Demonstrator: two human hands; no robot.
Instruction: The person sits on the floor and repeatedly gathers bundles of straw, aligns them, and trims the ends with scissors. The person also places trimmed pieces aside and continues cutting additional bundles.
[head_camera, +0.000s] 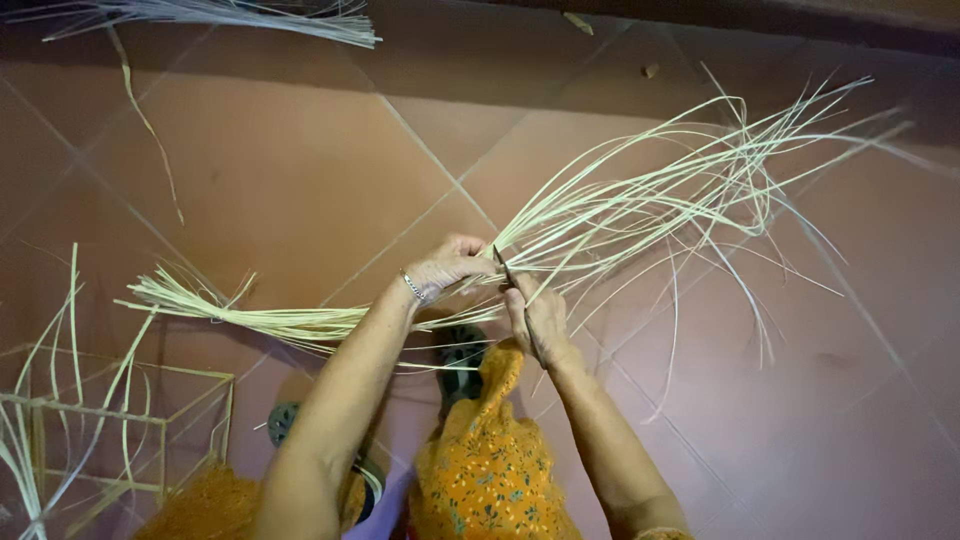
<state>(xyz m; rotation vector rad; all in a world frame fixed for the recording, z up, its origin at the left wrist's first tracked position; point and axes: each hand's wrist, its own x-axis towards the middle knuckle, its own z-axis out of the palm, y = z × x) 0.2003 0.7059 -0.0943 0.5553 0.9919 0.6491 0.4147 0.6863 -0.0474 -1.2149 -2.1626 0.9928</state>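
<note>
A long bundle of pale thin strips (640, 205) lies across the middle of the head view, fanning out to the upper right and ending in a frayed tip at the left (190, 300). My left hand (450, 265) is closed around the bundle near its middle; a bracelet sits on that wrist. My right hand (538, 320) is just below and to the right, gripping a thin dark blade (503, 266) whose tip touches the strips beside the left hand. My knee in orange patterned cloth (490, 460) is under both forearms.
The floor is reddish-brown tile (290, 170). A frame of pale sticks (120, 420) with loose strips stands at the lower left. Another bunch of strips (250, 15) lies at the top left, and a dark sandal (460, 360) shows under my arms.
</note>
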